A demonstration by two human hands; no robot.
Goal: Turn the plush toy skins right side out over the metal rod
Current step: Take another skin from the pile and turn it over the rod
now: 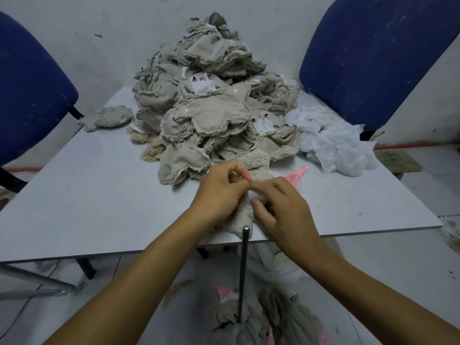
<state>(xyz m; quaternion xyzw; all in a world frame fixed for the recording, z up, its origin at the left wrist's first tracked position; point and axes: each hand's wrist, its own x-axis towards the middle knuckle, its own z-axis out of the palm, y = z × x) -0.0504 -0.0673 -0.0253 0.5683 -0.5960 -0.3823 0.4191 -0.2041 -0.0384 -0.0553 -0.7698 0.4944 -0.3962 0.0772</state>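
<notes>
left hand point(220, 189): fingers curled, pinching the plush skin point(242, 215) at its top edge
right hand point(278, 207): fingers curled, pinching the same skin, fingertips touching the left hand's
plush skin: beige, fuzzy, lies at the counter's near edge under both hands, pink dotted piece point(297, 176) sticking out to the right
metal rod point(242, 272): upright, just in front of the counter point(99, 195), tip right below the hands
pile of skins point(211, 100): inside-out beige, heaped mid-counter
white fabric point(333, 143): right of the pile
finished skins point(268, 317): on the floor round the rod's base
blue chairs point(373, 58): either side of the counter
</notes>
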